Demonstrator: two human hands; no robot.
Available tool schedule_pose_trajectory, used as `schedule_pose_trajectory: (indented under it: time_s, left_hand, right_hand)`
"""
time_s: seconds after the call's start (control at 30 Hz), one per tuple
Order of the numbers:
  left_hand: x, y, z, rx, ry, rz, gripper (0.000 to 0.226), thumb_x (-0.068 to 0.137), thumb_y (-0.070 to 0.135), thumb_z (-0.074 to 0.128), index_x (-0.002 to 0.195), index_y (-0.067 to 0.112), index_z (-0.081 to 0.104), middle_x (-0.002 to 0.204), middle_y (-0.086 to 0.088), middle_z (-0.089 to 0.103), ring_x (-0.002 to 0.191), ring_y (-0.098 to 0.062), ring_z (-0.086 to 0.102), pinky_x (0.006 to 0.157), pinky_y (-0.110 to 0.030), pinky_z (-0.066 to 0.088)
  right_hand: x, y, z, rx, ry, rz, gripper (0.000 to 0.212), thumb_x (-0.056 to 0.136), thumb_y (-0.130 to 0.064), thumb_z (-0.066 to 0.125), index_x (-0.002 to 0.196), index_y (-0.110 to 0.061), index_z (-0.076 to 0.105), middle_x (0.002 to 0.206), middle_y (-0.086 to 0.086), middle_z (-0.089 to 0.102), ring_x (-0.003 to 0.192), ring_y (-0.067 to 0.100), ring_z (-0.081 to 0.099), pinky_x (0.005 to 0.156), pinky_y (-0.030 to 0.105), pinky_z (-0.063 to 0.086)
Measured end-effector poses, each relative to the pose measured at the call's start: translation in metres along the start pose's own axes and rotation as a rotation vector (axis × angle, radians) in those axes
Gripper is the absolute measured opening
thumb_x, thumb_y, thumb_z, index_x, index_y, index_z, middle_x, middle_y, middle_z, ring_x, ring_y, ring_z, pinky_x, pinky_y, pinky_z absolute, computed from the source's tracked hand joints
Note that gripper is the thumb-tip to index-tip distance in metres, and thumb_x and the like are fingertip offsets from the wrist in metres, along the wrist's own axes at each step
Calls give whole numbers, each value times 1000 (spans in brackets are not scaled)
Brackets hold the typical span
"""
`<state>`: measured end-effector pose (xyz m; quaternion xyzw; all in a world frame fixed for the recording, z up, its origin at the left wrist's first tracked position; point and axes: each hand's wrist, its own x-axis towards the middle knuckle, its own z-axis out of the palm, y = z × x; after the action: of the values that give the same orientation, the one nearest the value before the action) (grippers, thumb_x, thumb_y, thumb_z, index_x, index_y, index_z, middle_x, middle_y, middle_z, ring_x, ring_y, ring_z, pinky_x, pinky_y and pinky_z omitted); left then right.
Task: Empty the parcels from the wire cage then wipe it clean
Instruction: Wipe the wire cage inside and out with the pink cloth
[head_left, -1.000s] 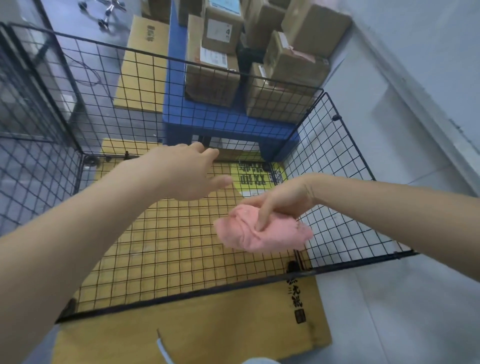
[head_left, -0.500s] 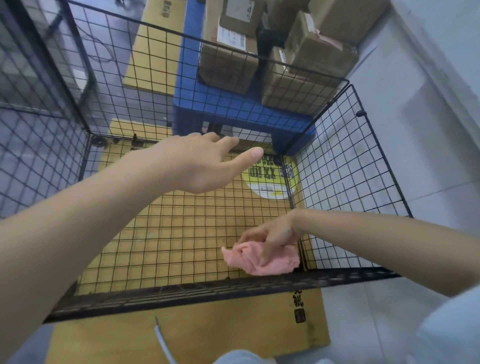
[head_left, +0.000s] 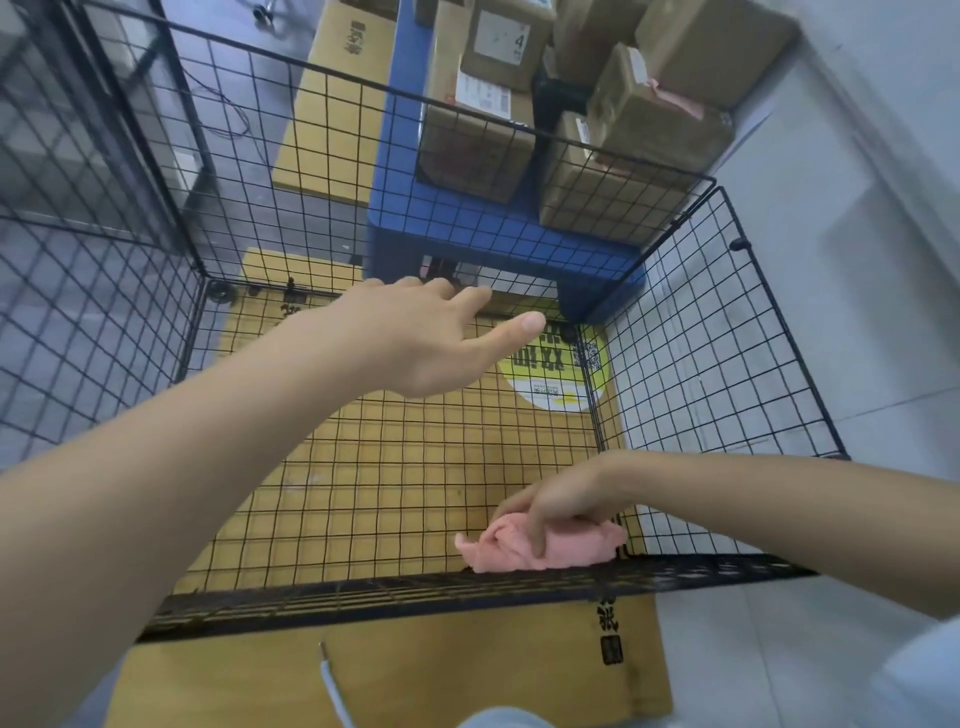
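The black wire cage (head_left: 717, 332) stands open-topped on yellow cardboard, and no parcels show inside it. My right hand (head_left: 556, 506) reaches down into the near right corner and presses a crumpled pink cloth (head_left: 550, 548) against the cage floor, fingers curled over it. My left hand (head_left: 431, 338) hovers above the middle of the cage with fingers stretched forward, holding nothing. Several brown parcels (head_left: 483, 130) are stacked on a blue platform (head_left: 467, 228) beyond the far cage wall.
Yellow cardboard sheet (head_left: 415, 675) lies under the cage and sticks out toward me. A second flat cardboard (head_left: 337, 119) lies on the grey floor at the back. A white wall (head_left: 883, 156) runs along the right. Another wire panel (head_left: 62, 156) stands to the left.
My right hand has gone down with the pink cloth from mid-air to the cage floor at the near right corner. My left hand stays stretched out above the cage.
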<state>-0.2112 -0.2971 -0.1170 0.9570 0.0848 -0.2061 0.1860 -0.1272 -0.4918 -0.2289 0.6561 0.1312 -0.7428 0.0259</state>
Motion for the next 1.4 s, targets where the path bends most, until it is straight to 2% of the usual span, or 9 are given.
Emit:
schedule_pose_trajectory:
  time_s: [0.13, 0.33, 0.47, 0.6, 0.8, 0.9, 1.0, 1.13, 1.4]
  left_hand:
    - [-1, 0, 0, -18, -10, 25, 94, 69, 81, -7, 151, 36, 3, 159, 0, 13, 146, -27, 13, 114, -51, 17]
    - [-4, 6, 1, -128, -61, 111, 98, 64, 84, -5, 151, 38, 2, 160, 1, 6, 147, -25, 9, 115, -53, 12]
    - [-5, 11, 2, -137, -82, 148, 98, 65, 83, -1, 151, 36, 3, 160, 1, 5, 147, -24, 9, 115, -50, 12]
    - [-4, 14, 4, -48, -55, 148, 90, 74, 78, 2, 152, 33, 4, 160, 0, 8, 146, -25, 13, 115, -48, 17]
    - [1, 10, 3, 19, 4, 148, 83, 82, 73, 5, 152, 28, 6, 159, -1, 13, 145, -24, 18, 114, -46, 21]
    - [3, 6, 5, 17, 5, 137, 87, 78, 75, 1, 152, 29, 6, 159, 0, 15, 144, -24, 20, 114, -45, 23]
    - [5, 2, 6, 2, -7, 129, 94, 72, 76, -2, 152, 29, 7, 158, 0, 17, 143, -23, 23, 115, -44, 26]
    - [9, -2, 5, -2, -5, 109, 93, 72, 76, -2, 152, 29, 6, 158, 0, 18, 143, -23, 22, 115, -43, 25]
    - [14, -5, 11, -8, -36, 96, 80, 82, 74, 4, 151, 36, 12, 157, 0, 21, 143, -23, 24, 113, -44, 24]
  right_hand:
    - [-35, -3, -2, 29, -58, -16, 50, 86, -4, 51, 120, -40, 55, 126, 4, 47, 109, 26, 49, 85, 37, 48]
    - [-84, -5, -1, 47, -69, -69, 52, 80, -2, 52, 114, -40, 59, 123, 5, 51, 110, 26, 50, 92, 41, 46]
    - [-116, 0, -2, 125, -76, -114, 50, 70, -3, 52, 106, -35, 64, 102, 0, 62, 92, 18, 59, 77, 29, 51]
    - [-134, 2, -6, 102, -123, -146, 48, 68, -1, 51, 93, -36, 71, 95, -4, 66, 90, 17, 59, 77, 28, 50]
    - [-116, -1, -23, 93, 52, -112, 46, 75, 4, 54, 105, -30, 63, 118, 9, 54, 109, 31, 53, 96, 46, 45]
    - [-90, 7, -32, -42, 244, -27, 46, 82, 2, 56, 109, -35, 56, 129, 6, 47, 115, 28, 52, 87, 39, 51]
    - [-60, 21, -39, -170, 302, 59, 48, 83, -4, 59, 118, -35, 49, 132, 2, 43, 115, 25, 49, 81, 34, 48]
    - [-25, 43, -42, -278, 289, 134, 55, 84, -6, 61, 128, -34, 42, 139, 2, 39, 119, 26, 48, 93, 41, 48]
    - [10, 59, -32, -320, 141, 174, 66, 82, -6, 62, 138, -32, 38, 147, 0, 33, 125, 24, 41, 100, 47, 44]
